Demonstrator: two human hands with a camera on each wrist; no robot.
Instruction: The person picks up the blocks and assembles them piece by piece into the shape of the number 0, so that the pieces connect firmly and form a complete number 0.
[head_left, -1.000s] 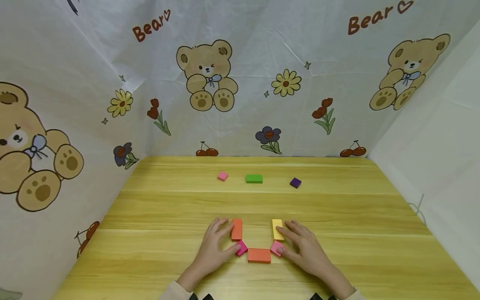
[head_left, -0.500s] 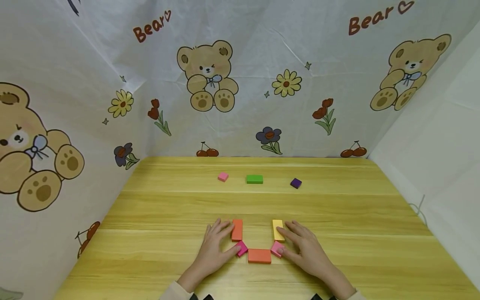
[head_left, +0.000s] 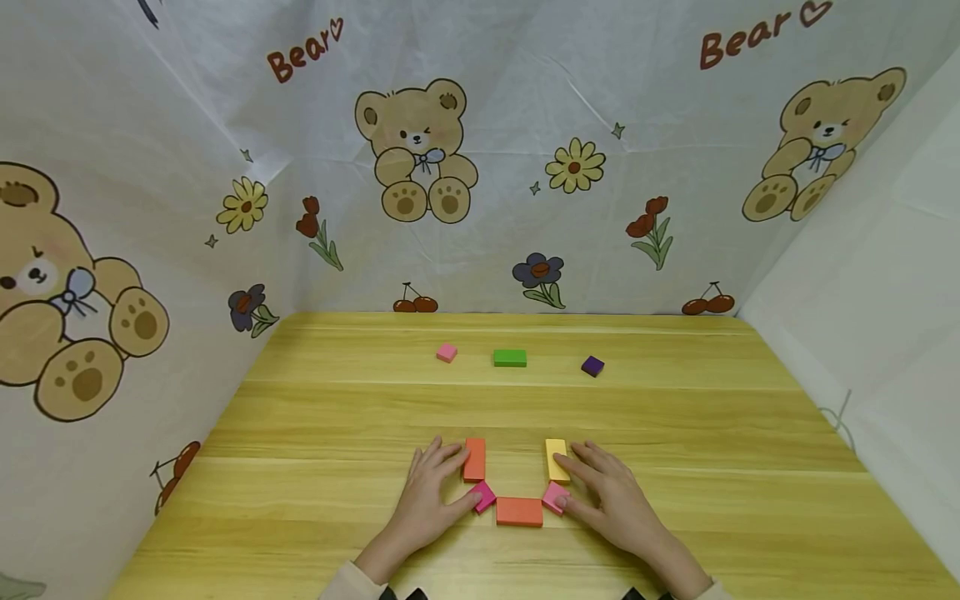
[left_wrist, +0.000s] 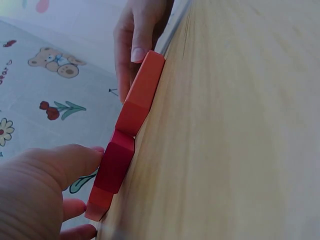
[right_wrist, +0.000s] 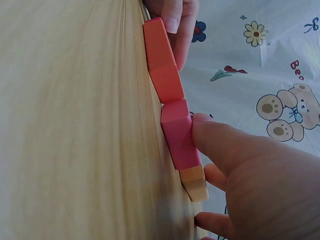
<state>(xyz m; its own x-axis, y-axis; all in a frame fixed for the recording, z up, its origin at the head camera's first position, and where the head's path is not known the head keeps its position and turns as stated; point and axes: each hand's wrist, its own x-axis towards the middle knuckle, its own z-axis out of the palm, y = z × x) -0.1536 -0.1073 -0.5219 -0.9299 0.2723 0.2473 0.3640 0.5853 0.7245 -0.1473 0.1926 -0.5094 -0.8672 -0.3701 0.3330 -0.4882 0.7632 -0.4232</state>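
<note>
Several small blocks form a U on the wooden table. An orange block point(head_left: 519, 512) lies across its bottom, with a magenta block point(head_left: 483, 497) and a pink block point(head_left: 555, 497) set at an angle at its corners. My left hand point(head_left: 426, 498) rests on the left side, thumb on the magenta block and index finger at the upright orange-red block point(head_left: 474, 459). On the other side my right hand point(head_left: 617, 500) touches the pink block with its thumb and the yellow block point(head_left: 556, 460) with its index finger. Both hands' fingers are relaxed, not curled round anything.
Toward the back of the table point(head_left: 337, 417) lie a small pink block point(head_left: 446, 353), a green block point(head_left: 510, 358) and a dark purple block point(head_left: 592, 367). A bear-print cloth point(head_left: 495, 233) hangs behind and at the left; a plain white wall point(head_left: 862, 317) stands at the right.
</note>
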